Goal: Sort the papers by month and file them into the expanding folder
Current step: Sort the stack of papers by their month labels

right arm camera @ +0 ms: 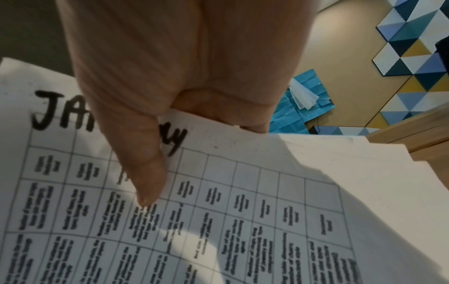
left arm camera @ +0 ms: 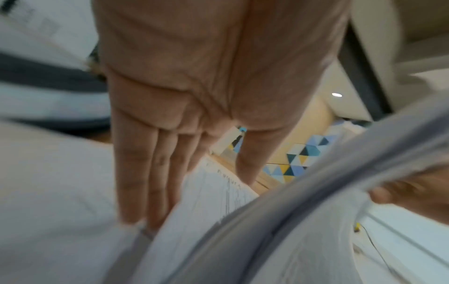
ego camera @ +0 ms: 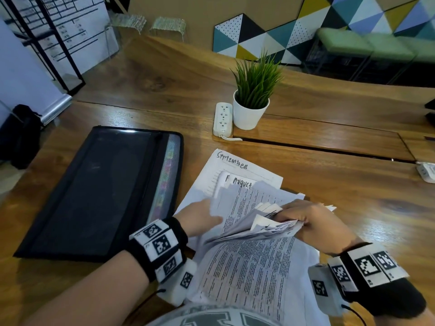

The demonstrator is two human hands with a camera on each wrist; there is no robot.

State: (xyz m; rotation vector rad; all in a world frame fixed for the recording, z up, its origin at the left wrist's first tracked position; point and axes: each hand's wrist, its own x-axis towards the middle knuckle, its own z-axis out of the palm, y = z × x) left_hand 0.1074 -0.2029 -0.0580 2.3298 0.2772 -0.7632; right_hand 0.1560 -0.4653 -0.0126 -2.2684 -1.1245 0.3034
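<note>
two hands [ego camera: 202, 217] [ego camera: 313, 222], thin curled papers [ego camera: 259, 227]

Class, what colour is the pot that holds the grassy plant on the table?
White: the pot shows best in the head view.

expanding folder [ego camera: 98, 191] left of papers [ego camera: 244, 231] on table [ego camera: 329, 208], potted plant [ego camera: 254, 100] and power strip [ego camera: 223, 118] behind papers

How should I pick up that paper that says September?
Probably pinch the September paper by its far top corner, coming from the plant side. That end lies bare on the table, while the August paper and both hands cover the near part.
</note>
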